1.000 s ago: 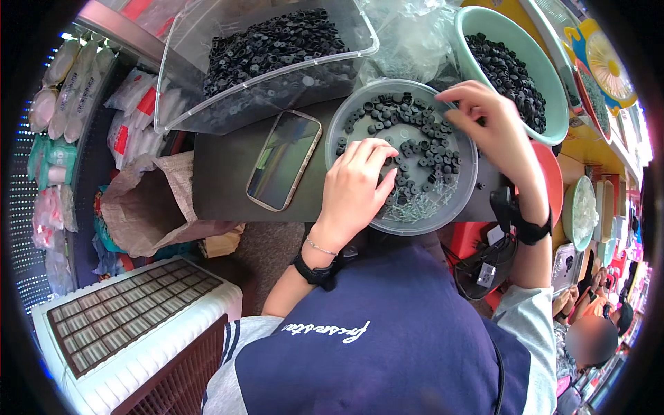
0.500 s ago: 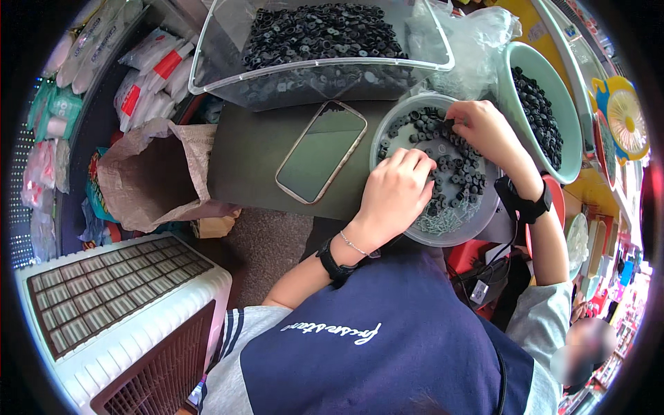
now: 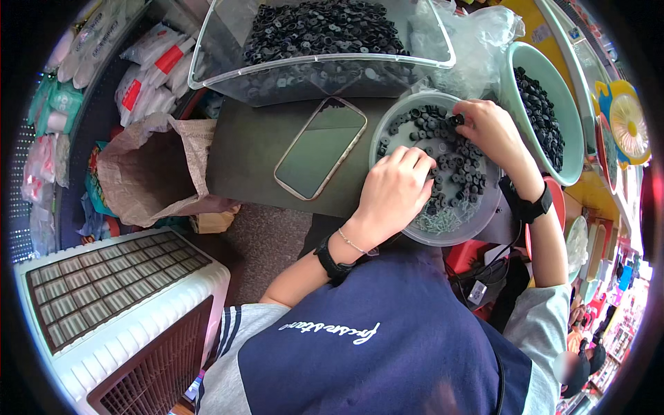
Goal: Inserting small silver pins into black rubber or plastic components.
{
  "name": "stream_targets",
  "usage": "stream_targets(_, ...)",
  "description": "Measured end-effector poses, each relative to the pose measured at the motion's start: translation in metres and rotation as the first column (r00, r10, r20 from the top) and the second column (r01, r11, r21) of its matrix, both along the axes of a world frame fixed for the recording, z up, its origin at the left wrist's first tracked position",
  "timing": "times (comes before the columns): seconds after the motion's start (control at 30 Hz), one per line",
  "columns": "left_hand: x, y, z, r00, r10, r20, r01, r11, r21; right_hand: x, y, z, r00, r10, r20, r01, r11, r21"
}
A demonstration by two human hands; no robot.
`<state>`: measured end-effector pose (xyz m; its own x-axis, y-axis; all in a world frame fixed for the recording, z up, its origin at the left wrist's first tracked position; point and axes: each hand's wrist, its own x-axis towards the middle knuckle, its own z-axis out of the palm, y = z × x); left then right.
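Note:
A round translucent bowl (image 3: 490, 216) stands in front of me at the right of the dark tabletop. Small black round plastic parts (image 3: 465, 176) lie in it, with a heap of thin pale screws (image 3: 444, 220) on the near side. My right hand (image 3: 492, 131) is over the bowl's far right rim, thumb and fingers pinching one black plastic part (image 3: 456, 120). At the bowl's left side, my left hand (image 3: 395, 190) reaches over the rim with its fingers curled together among the parts. Whatever those fingertips hold is hidden.
Behind the bowl stands a large clear bin (image 3: 304, 69) of black parts, beside a clear plastic bag (image 3: 465, 52). A pale green basin (image 3: 575, 131) with more parts is at the right. A phone (image 3: 321, 149) lies left of the bowl. Further left are a woven sack (image 3: 197, 155) and a white air cooler (image 3: 218, 273).
My right hand has shifted slightly right, and the black part in its fingertips now shows more plainly. My left hand has stayed nearly in place.

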<state>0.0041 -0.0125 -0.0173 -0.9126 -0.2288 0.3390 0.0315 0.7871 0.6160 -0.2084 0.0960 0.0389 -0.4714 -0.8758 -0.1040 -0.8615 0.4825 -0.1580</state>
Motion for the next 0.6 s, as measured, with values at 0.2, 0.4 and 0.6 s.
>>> stream_targets(0.2, 0.000, 0.000, 0.001, 1.000, 0.001, 0.003, -0.001, 1.000, -0.010, -0.001, 0.006, -0.009, 0.999, 0.052, -0.003, -0.052, 0.999, -0.002)
stream_targets(0.4, 0.000, 0.000, 0.000, 1.000, -0.002, 0.002, 0.002, 1.000, -0.018, 0.000, 0.008, 0.000, 0.992, 0.114, -0.054, -0.121, 0.981, -0.154)
stream_targets(0.6, 0.000, 0.000, 0.000, 1.000, -0.007, 0.004, 0.007, 1.000, -0.026, -0.002, 0.008, -0.011, 0.974, 0.206, -0.095, -0.218, 0.964, -0.150)
